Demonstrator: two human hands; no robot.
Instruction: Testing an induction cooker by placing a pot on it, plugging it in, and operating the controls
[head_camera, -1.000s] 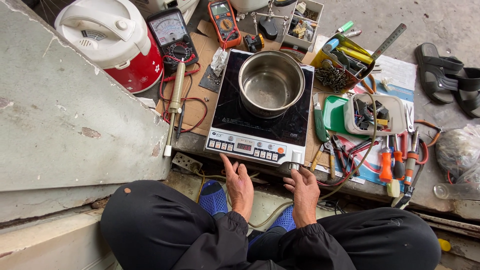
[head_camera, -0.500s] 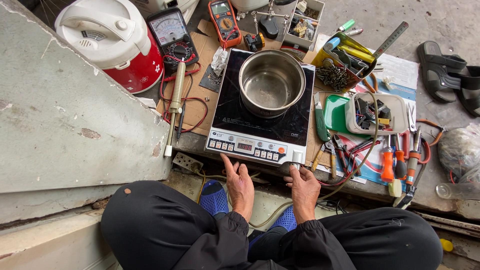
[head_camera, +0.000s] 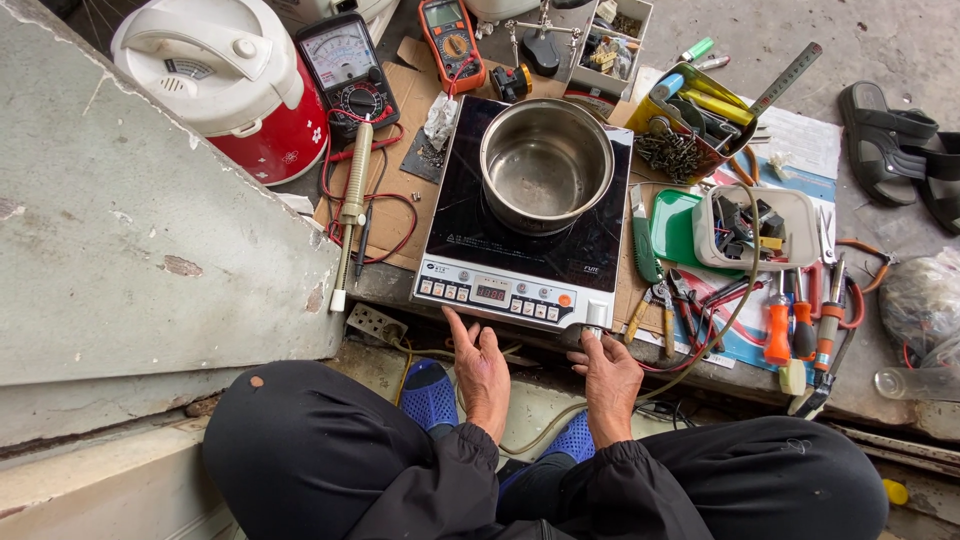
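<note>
Hands rest at the near edge of an induction cooker (head_camera: 525, 235) bearing an empty steel pot (head_camera: 547, 163): the left hand (head_camera: 482, 372) lies open and flat at six o'clock, holding nothing, while the right hand (head_camera: 610, 377) fingers the corner at four o'clock. Gentle, square presses would suit the panel. Whether that fingertip touches a button cannot be told.

Cooker (head_camera: 520, 240): glossy black glass top, white plastic panel; pot (head_camera: 546, 163): brushed steel; slab (head_camera: 130, 230): rough concrete.
</note>
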